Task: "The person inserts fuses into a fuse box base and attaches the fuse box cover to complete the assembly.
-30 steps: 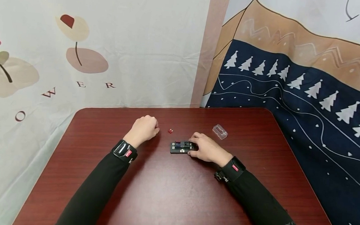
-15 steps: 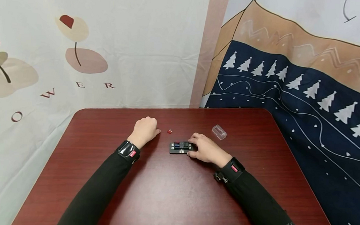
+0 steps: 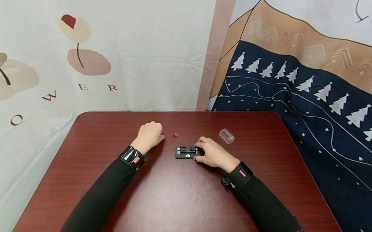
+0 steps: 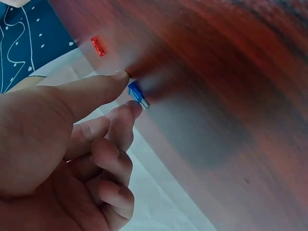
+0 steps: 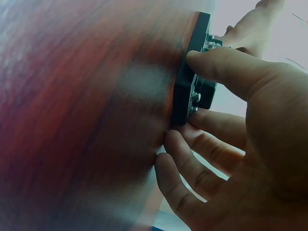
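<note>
In the left wrist view, a small blue blade fuse (image 4: 137,94) with two metal prongs sits between the thumb tip and index fingertip of my left hand (image 3: 149,135), which pinch it close over the table. The other fingers of that hand are curled in. My right hand (image 3: 214,153) grips the right end of a black fuse block (image 3: 186,152), its thumb on the near edge and fingers at the far side. Metal screw terminals (image 5: 196,97) show on the block in the right wrist view. A red blade fuse (image 3: 175,135) lies between the hands, farther back.
A clear plastic cover (image 3: 227,136) lies on the reddish-brown table (image 3: 180,208) behind my right hand. The table's back edge runs along a printed cloth (image 3: 145,49). Black sleeves and wrist cameras sit on both forearms.
Between the first two frames my left hand shifts slightly and its wrist turns a little; it then stays near the same spot. The right hand and the fuse block have not visibly moved.
</note>
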Action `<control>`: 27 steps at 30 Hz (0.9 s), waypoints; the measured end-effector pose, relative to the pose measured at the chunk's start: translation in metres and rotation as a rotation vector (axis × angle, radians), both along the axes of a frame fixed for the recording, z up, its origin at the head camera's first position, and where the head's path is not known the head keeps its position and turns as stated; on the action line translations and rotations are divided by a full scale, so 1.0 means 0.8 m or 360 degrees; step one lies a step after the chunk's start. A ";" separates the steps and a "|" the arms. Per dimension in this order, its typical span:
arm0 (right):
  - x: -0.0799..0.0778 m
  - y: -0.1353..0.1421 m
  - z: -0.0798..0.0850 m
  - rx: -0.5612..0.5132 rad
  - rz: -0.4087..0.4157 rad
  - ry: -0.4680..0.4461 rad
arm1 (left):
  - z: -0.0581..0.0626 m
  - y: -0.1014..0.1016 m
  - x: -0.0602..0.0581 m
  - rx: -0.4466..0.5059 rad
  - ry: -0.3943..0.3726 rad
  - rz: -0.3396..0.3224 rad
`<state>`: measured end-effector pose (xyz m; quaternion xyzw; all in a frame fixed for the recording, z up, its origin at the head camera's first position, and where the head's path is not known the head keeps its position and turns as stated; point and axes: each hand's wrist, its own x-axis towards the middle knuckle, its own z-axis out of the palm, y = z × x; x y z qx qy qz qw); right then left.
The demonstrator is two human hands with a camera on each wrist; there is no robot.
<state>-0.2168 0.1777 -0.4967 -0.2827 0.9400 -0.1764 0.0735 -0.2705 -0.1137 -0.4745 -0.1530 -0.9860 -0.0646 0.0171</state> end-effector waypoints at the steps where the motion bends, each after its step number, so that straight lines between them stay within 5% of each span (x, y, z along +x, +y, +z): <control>1: 0.000 0.000 0.000 -0.0002 0.0000 -0.0001 | 0.001 0.000 0.001 0.0000 -0.0004 -0.0001; 27: 0.000 -0.001 0.000 -0.0018 -0.0011 0.0005 | 0.001 -0.007 -0.002 0.0021 -0.0107 -0.0154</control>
